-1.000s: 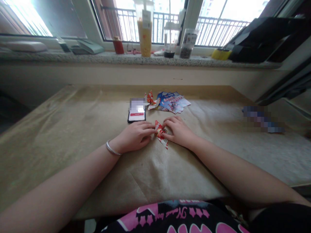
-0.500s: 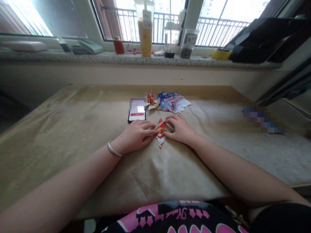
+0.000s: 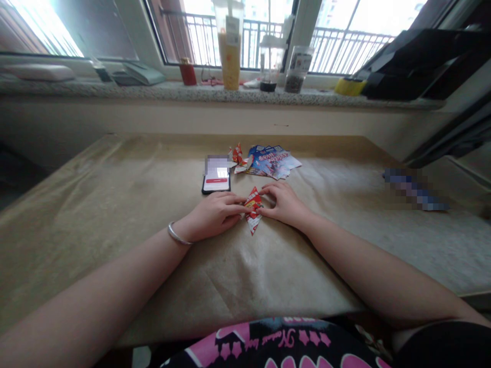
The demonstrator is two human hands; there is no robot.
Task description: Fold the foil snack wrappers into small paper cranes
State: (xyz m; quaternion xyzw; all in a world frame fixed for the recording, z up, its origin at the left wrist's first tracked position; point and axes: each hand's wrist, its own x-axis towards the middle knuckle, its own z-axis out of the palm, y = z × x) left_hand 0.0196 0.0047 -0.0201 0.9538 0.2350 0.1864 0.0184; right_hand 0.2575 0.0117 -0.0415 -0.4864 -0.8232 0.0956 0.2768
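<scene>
A small diamond-shaped piece of folded paper (image 3: 252, 223), red and white with print, lies on the cloth-covered table in front of me. My left hand (image 3: 218, 212), a silver bangle at its wrist, has its fingers closed at the paper's left edge, the forefinger lying over it. On the other side, my right hand (image 3: 284, 203) holds the right edge, thumb near the middle and fingertips higher up. Just beyond my left hand lies a phone (image 3: 216, 181) with its screen lit.
Behind the paper are a folded red-and-white paper figure (image 3: 237, 154) and a fan of blue printed leaflets (image 3: 270, 161). A blurred bluish item (image 3: 414, 190) lies at the right. Cups and a yellow tape roll (image 3: 350, 86) stand along the windowsill (image 3: 207, 95).
Both hands stay at the folded paper with only small finger shifts. The left hand has drawn slightly left, and the paper's upper part has turned a little.
</scene>
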